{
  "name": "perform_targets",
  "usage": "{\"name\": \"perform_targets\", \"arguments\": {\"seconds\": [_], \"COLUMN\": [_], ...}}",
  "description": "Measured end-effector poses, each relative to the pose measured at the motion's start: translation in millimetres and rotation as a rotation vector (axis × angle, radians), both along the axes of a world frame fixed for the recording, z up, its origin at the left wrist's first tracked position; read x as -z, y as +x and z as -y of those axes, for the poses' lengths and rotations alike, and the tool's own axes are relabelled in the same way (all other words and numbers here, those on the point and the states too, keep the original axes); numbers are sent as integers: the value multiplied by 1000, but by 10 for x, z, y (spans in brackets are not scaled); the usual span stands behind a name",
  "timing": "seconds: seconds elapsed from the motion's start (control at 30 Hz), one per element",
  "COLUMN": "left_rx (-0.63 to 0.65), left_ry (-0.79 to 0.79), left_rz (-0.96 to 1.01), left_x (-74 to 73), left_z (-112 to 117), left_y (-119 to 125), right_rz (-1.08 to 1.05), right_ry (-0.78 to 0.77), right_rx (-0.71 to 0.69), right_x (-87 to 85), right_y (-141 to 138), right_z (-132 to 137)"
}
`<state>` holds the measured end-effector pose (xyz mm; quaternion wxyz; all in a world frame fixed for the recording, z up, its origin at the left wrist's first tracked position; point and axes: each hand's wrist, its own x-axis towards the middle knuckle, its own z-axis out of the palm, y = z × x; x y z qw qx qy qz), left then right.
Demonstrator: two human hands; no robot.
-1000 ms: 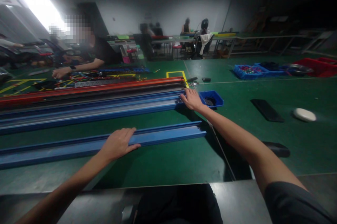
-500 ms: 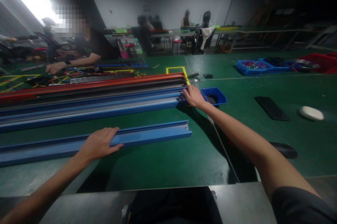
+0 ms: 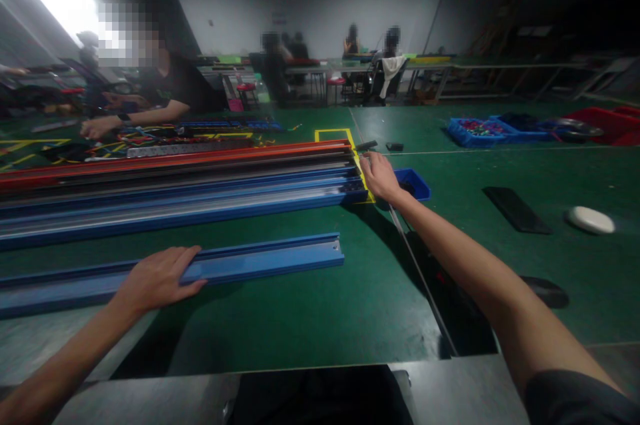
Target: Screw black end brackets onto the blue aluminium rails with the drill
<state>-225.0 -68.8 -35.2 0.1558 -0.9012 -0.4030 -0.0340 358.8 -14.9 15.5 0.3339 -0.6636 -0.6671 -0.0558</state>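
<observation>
My left hand [image 3: 157, 278] grips a long blue metal channel rail [image 3: 270, 264] lying along the near part of the green table. Its fingers lie over the top and far edge, and the thumb rests along the near side. My right hand [image 3: 381, 177] is at the right-hand ends of a row of parallel rails, its fingers loosely bent and partly hidden. Blue rails [image 3: 280, 202] form the near side of that row, with dark rails [image 3: 300, 164] behind them and an orange-red rail [image 3: 280, 149] farthest back. A small blue bin [image 3: 417, 184] sits partly behind my right hand.
Yellow tape [image 3: 333, 131] marks the table by the rail ends. To the right are a black flat object [image 3: 517, 210], a white rounded object [image 3: 591, 220] and blue trays [image 3: 475, 138] of small parts. Across the table, a co-worker's hand [image 3: 103, 126] is near wires.
My left hand and the near blue rail have shifted left. My right hand has moved slightly right and away from me, uncovering the ends of the blue rails in the row.
</observation>
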Motion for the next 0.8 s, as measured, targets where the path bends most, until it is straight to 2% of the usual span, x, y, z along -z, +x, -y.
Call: {"name": "perform_targets", "arguments": {"seconds": [0.17,0.5,0.8], "left_rx": [-40,-88,-52], "left_ry": [-8,-37,30], "left_rz": [-18,-28,72], "left_x": [-7,89,82], "left_z": [-31,-153,-82], "left_y": [-140,-658,-636], "right_rz": [-66,-208,-229], "right_ry": [30,78,98], "right_rx": [95,186,297], "right_x": [-27,-51,-136], "right_y": [129,390,528], "right_z": [-39,-73,-36]}}
